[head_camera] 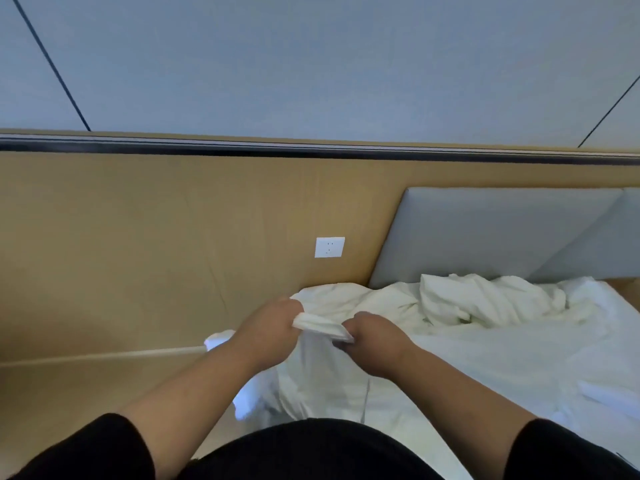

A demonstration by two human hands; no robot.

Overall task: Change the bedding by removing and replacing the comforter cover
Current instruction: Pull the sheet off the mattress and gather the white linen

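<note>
A white comforter cover (485, 355) lies rumpled over the bed, bunched up near the grey headboard. My left hand (268, 323) and my right hand (372, 336) are close together at the bed's near left corner. Both grip a gathered edge of the cover (320, 326) that stretches between them. More of the white fabric hangs down from that edge over the side of the bed. Whether a comforter lies inside the cover I cannot tell.
A grey padded headboard (485, 233) stands behind the bed. To the left is a tan wooden wall panel (156, 237) with a white power socket (329, 247). Floor lies at the lower left. My dark sleeves fill the bottom edge.
</note>
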